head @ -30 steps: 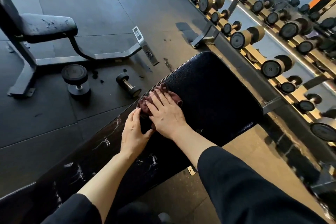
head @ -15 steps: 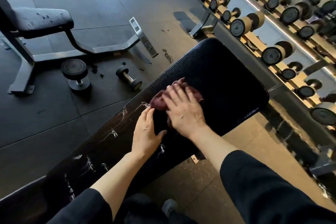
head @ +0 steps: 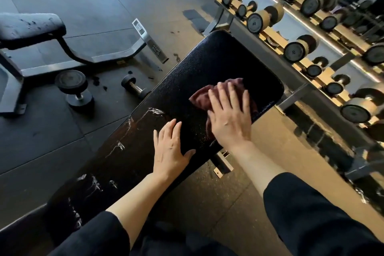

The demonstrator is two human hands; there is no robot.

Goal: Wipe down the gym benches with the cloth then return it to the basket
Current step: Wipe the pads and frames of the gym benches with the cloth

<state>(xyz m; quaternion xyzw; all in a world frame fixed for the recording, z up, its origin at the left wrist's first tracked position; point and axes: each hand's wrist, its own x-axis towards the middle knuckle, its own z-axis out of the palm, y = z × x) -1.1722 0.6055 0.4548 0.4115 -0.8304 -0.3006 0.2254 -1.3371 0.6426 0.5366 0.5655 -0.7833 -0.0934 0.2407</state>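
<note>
here, two flat palms and one cloth on a cracked bench

nearest the camera, two dark sleeves [head: 311, 220] run forward to bare forearms. the left hand [head: 170, 149] lies flat on the black bench pad [head: 209, 64], fingers straight and close together, thumb spread toward the right hand, holding nothing. just beyond and to the right of it, the right hand [head: 230, 114] presses down with straight, slightly spread fingers on a crumpled maroon cloth [head: 202, 96]; the cloth sits on the pad under that palm and bunches out past the fingertips and to their left. the two hands are near each other but apart, a strip of bare pad between them.

behind the left hand, toward the person, the pad's surface shows pale cracks and worn patches [head: 118, 147]. below the right wrist, a metal bracket [head: 221, 164] of the bench frame shows against the tan floor.

left of the left hand, on the dark rubber floor, a small dumbbell [head: 135, 87] lies on its side and a larger dumbbell [head: 73, 89] stands on end. farther left stands a second bench [head: 27, 27] with a scuffed pad and a grey steel frame.

beyond and to the right of the right hand, a long rack [head: 307, 64] holds rows of dumbbells, blurred toward the far end. the basket cannot be seen.
</note>
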